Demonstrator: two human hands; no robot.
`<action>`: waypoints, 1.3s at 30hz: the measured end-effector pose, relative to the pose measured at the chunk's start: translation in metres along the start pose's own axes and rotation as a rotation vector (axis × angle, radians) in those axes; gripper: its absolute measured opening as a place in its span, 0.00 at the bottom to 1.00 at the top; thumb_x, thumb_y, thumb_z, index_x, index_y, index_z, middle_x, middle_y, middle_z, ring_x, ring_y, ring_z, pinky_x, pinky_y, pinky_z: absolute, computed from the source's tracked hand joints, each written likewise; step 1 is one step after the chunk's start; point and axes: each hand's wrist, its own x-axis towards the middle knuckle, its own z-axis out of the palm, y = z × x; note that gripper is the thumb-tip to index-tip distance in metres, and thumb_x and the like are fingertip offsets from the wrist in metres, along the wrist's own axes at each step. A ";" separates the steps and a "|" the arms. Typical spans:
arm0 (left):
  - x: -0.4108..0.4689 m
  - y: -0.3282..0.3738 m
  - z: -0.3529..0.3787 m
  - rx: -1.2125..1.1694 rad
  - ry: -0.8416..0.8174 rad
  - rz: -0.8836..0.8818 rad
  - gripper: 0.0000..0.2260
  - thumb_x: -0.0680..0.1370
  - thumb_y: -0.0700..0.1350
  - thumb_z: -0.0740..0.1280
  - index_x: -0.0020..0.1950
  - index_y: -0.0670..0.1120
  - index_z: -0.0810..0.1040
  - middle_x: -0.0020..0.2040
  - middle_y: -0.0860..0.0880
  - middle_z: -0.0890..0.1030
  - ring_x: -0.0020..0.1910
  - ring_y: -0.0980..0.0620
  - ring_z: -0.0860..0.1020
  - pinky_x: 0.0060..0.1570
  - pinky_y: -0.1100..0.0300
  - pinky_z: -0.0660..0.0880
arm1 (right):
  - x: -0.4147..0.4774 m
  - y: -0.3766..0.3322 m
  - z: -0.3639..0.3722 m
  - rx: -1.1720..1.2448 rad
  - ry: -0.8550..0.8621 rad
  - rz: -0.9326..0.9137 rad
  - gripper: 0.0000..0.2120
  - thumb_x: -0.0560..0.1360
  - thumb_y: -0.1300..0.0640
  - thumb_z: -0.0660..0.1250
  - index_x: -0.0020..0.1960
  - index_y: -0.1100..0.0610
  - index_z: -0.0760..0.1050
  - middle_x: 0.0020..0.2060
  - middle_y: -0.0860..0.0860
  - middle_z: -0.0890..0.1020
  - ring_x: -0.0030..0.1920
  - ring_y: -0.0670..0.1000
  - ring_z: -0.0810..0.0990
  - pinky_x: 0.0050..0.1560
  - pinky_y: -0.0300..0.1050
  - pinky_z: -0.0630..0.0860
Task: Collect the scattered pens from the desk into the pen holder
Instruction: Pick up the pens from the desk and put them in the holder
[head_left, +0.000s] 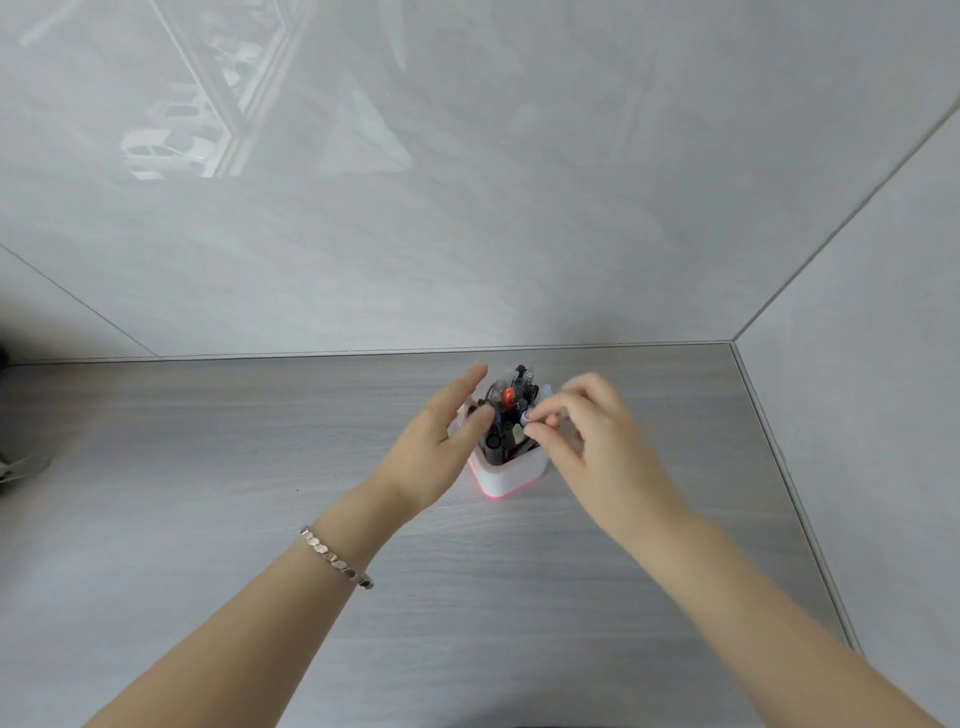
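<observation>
The holder (511, 475), white with a pink base edge, stands on the desk (208, 467) near the back wall, crammed with pens (506, 410) standing upright, their caps dark, clear and one red. The left hand (441, 447) is spread open beside the holder's left wall, fingers straight, thumb close to the pens, gripping nothing; it hides the holder's left rim. The right hand (587, 431) reaches in from the right with thumb and forefinger pinched on the pale end of one pen (527, 417) among the bunch, the other fingers loosely curled. The hand is blurred, so how firm the pinch is I cannot tell. It covers the holder's right rim.

A metal bracelet (336, 558) circles the left wrist. At the far left edge a dark object (15, 467) lies partly out of view, too cut off to name.

The desk is grey wood-grain, fitted into a corner. Glossy grey wall panels (467, 208) rise behind and to the right, the back one carrying faint reflections.
</observation>
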 end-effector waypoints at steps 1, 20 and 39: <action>-0.004 -0.002 0.001 -0.029 -0.011 -0.006 0.25 0.75 0.49 0.62 0.66 0.67 0.57 0.69 0.52 0.68 0.70 0.55 0.64 0.71 0.54 0.59 | 0.002 0.005 0.011 0.013 0.039 -0.016 0.07 0.72 0.59 0.68 0.49 0.54 0.76 0.39 0.43 0.73 0.38 0.41 0.71 0.43 0.34 0.71; -0.004 0.002 0.040 0.133 0.240 -0.019 0.47 0.62 0.44 0.75 0.72 0.57 0.49 0.63 0.52 0.68 0.65 0.51 0.64 0.59 0.59 0.64 | -0.010 0.054 0.000 -0.104 0.013 -0.005 0.08 0.73 0.64 0.64 0.48 0.54 0.78 0.43 0.50 0.81 0.40 0.42 0.73 0.42 0.40 0.73; -0.019 -0.099 -0.288 0.243 0.191 -0.145 0.44 0.61 0.33 0.76 0.68 0.55 0.57 0.50 0.48 0.74 0.47 0.47 0.76 0.44 0.63 0.70 | 0.046 -0.049 0.150 -0.310 -0.536 0.230 0.11 0.76 0.58 0.58 0.54 0.52 0.77 0.48 0.50 0.82 0.45 0.48 0.76 0.52 0.42 0.72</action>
